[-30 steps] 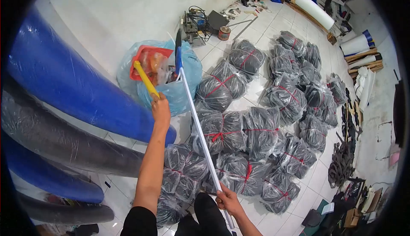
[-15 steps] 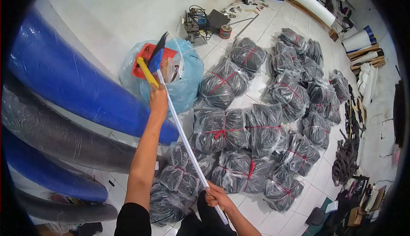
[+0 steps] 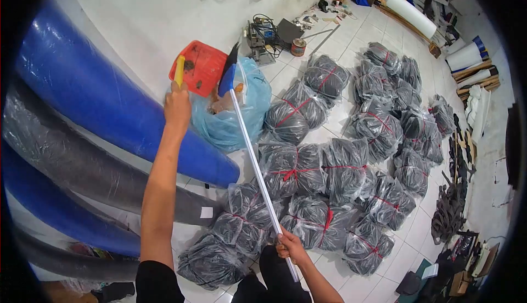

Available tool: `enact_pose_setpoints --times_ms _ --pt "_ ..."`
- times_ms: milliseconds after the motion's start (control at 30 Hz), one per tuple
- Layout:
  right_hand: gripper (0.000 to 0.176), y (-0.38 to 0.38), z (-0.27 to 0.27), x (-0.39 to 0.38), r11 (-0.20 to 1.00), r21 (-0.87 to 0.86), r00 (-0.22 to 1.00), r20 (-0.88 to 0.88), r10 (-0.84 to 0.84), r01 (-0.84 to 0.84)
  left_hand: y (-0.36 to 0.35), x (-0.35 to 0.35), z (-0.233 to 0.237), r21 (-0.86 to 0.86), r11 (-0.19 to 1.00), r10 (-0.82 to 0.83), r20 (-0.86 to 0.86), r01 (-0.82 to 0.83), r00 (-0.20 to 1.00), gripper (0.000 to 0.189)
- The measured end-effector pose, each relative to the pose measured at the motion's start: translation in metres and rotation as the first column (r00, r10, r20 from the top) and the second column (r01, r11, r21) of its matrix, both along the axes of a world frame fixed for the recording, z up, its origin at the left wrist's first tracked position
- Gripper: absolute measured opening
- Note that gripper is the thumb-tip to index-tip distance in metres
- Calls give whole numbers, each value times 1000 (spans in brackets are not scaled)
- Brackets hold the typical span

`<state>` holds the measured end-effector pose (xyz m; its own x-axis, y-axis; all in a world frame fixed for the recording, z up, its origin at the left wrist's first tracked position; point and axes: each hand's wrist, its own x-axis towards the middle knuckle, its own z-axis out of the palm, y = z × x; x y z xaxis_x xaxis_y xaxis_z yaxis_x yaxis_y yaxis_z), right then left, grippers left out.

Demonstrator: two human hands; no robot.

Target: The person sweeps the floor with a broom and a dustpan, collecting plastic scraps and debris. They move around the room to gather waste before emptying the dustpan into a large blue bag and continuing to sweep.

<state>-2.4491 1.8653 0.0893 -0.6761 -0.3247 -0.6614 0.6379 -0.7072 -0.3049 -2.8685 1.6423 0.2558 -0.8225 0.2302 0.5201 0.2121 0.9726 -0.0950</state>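
My left hand (image 3: pixel 178 106) is closed around the yellow handle of a red dustpan (image 3: pixel 208 67). Dark bits of dirt lie on the pan, which is over the far left part of a light-blue plastic bag (image 3: pixel 250 124). My right hand (image 3: pixel 291 247) grips the white pole of a broom (image 3: pixel 253 160) near its lower end. The broom's blue head and black bristles stand beside the dustpan's right edge, above the bag. Clear plastic and some brownish scraps show in the bag's opening.
Several dark bundles (image 3: pixel 293 168) in clear plastic, tied with red string, cover much of the tiled floor. Large blue and grey wrapped rolls (image 3: pixel 104 94) lie at the left. A machine with cables (image 3: pixel 261 39) and a tin (image 3: pixel 298 47) stand by the wall.
The dustpan has shifted left and turned, so more of its red inside shows. The broom head has moved right, away from the dustpan's handle. Both hands keep their grip.
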Motion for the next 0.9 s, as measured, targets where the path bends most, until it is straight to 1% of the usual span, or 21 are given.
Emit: enact_pose_setpoints --times_ms 33,67,133,200,233,267,300,333,367,400,433,467,500,533,600,633,667,733,767,833,900 --pt "49 0 2 -3 999 38 1000 -3 7 -7 -4 0 15 -5 1000 -22 -58 22 998 16" --pt "48 -1 2 -4 997 75 1000 -2 14 -13 -7 1 28 -5 1000 -17 -60 17 998 16" --pt "48 -6 -11 -11 993 116 1000 -10 9 -8 -12 3 58 0 1000 -14 -127 14 992 17" --pt "48 -12 -22 -23 986 158 999 8 50 -51 -20 10 88 15 1000 4 -118 -2 993 20" --pt "47 -16 -24 -28 974 214 997 36 74 -80 -22 14 100 42 999 -15 -168 22 986 23" --pt "47 -21 -27 -31 973 213 996 36 79 -85 -26 20 111 69 996 -32 -217 48 976 25" --pt "47 -27 -32 -35 943 307 992 23 125 -126 -29 27 124 111 993 -25 -200 47 979 29" --pt "46 -34 -35 -41 902 399 985 11 173 -163 -32 33 135 107 993 -21 -204 44 979 29" --pt "46 -40 -38 -50 898 405 982 -1 188 -171 -36 42 144 124 990 -40 -257 74 966 29" --pt "46 -45 -38 -59 899 400 980 -5 198 -180 -42 52 152 135 986 -56 -307 102 950 28" --pt "46 -49 -38 -66 921 359 986 -15 167 -150 -48 62 160 127 988 -47 -308 90 950 28" --pt "46 -54 -37 -71 940 318 990 -24 136 -122 -54 74 168 136 981 -83 -341 136 937 28" --pt "45 -56 -44 -70 932 344 990 -38 133 -111 -59 85 176 143 972 -119 -373 184 920 28" --pt "45 -55 -38 -64 933 340 989 -44 140 -117 -63 97 184 138 974 -114 -376 178 919 28" --pt "43 -45 -21 -48 912 394 991 -12 131 -115 -70 122 196 200 951 -140 -398 235 907 28" --pt "44 -38 -14 -38 938 327 992 -21 126 -113 -73 135 200 204 953 -129 -398 225 908 28" --pt "44 -30 -13 -27 936 332 991 -25 134 -118 -76 147 206 206 947 -145 -410 246 900 27" --pt "45 -17 -11 -3 982 147 991 -53 123 -114 -82 173 218 207 943 -151 -431 260 890 27" --pt "45 -12 -10 5 981 149 989 -60 132 -122 -84 186 224 216 942 -143 -436 258 888 23" --pt "46 -7 -1 21 996 10 996 15 92 -92 -89 215 237 226 943 -125 -446 247 886 20" --pt "46 -6 10 29 994 39 994 -22 104 -103 -97 244 249 302 922 -99 -419 241 902 19"
